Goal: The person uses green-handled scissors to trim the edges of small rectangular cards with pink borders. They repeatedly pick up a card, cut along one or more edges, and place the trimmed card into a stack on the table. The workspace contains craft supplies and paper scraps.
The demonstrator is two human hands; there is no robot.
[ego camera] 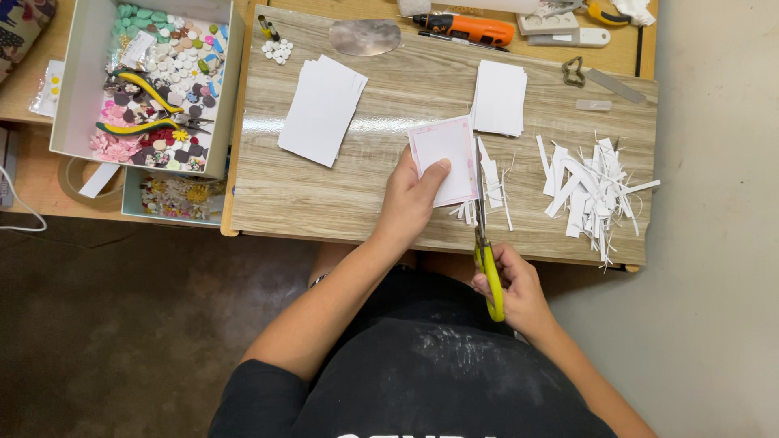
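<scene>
Scissors [485, 243] sit gripped in the right hand [519, 292], blades along the right edge of a pink-bordered card [446, 158] pinched by the left hand [410, 203] above the desk [365, 203]. Trimming looks underway; the next snip probably needs the card held steady, beside the strips [592, 191].

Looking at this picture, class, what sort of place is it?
Probably a home craft table: the right hand works scissors along a card, beside paper strips and a box of beads.

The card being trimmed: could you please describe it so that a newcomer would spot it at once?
On the wooden board, look between the two white card stacks. The card is pinched by the left hand, against yellow-handled scissors. Only it has a pink border.
</scene>
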